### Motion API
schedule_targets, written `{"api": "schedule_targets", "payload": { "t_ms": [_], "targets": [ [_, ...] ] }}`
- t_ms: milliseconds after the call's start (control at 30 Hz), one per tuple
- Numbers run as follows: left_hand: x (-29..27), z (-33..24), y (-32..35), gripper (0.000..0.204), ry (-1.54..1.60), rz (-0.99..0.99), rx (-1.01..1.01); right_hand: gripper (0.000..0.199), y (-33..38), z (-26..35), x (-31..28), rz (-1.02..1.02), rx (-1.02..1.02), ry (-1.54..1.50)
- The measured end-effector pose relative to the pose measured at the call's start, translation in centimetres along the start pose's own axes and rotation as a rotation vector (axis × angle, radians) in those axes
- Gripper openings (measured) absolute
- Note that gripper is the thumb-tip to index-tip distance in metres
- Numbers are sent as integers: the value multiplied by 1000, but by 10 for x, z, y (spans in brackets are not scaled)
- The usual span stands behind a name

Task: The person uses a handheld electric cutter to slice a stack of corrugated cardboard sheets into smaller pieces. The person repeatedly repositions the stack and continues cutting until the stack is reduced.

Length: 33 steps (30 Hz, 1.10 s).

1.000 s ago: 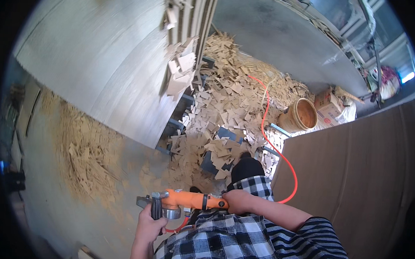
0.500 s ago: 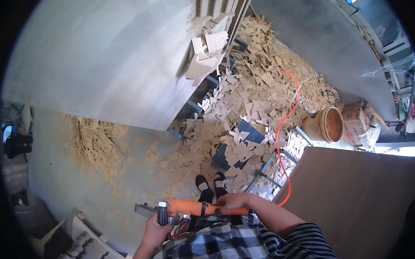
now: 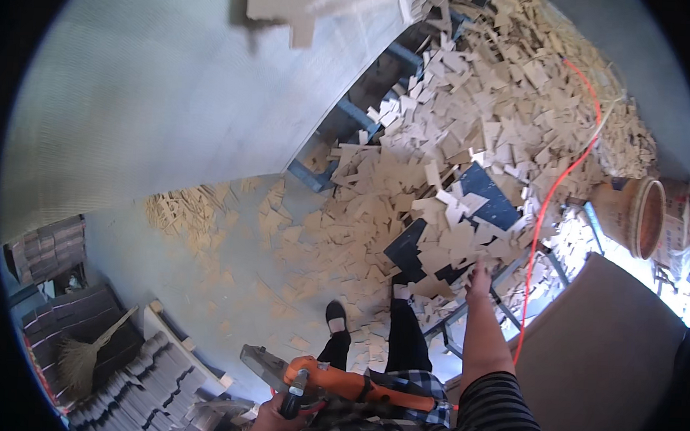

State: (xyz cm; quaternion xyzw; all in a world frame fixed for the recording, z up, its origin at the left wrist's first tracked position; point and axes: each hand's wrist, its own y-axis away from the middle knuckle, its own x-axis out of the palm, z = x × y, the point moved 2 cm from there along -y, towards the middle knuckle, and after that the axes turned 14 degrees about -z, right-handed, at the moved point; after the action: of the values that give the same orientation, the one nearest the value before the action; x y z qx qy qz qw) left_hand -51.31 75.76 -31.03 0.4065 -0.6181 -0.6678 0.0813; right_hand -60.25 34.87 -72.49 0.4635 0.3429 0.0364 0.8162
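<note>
An orange power tool [image 3: 383,393] with a grey metal head and a black side handle lies across the front of my body. My left hand [image 3: 278,419] is wrapped round the side handle. The tool's long body points right, and its rear end is beside my right sleeve. My right hand [image 3: 478,281] is off the tool, stretched forward with the fingers apart and nothing seen in them. It is over the near edge of a heap of cardboard scraps [image 3: 409,168], close to a dark blue panel [image 3: 488,197] partly covered by scraps.
A tall pale sheet stack [image 3: 158,92] stands at the left, with loose cardboard [image 3: 316,2] on top. A red hose [image 3: 550,197] runs down the right past a brown bucket [image 3: 630,216] and a brown board stack [image 3: 608,358]. Bundled cardboard [image 3: 137,387] and a broom [image 3: 84,362] are lower left.
My right hand has let go of the tool and reached forward over the scraps. The view has shifted forward. One foot has stepped ahead. My left hand keeps the side handle.
</note>
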Motion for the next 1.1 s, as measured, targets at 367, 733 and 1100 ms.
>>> {"api": "schedule_targets", "payload": {
  "t_ms": [367, 733, 1100],
  "targets": [
    [4, 71, -46, 29, 207, 18, 1, 82, 17, -17, 58, -123, -299, -30],
    [-60, 203, -44, 16, 453, -100, -119, 73, 169, -232, 109, 4, 15, -383],
    [-76, 237, -38, 10, 595, -118, 6, 69, 207, -369, 139, 390, -20, 301]
  ]
}}
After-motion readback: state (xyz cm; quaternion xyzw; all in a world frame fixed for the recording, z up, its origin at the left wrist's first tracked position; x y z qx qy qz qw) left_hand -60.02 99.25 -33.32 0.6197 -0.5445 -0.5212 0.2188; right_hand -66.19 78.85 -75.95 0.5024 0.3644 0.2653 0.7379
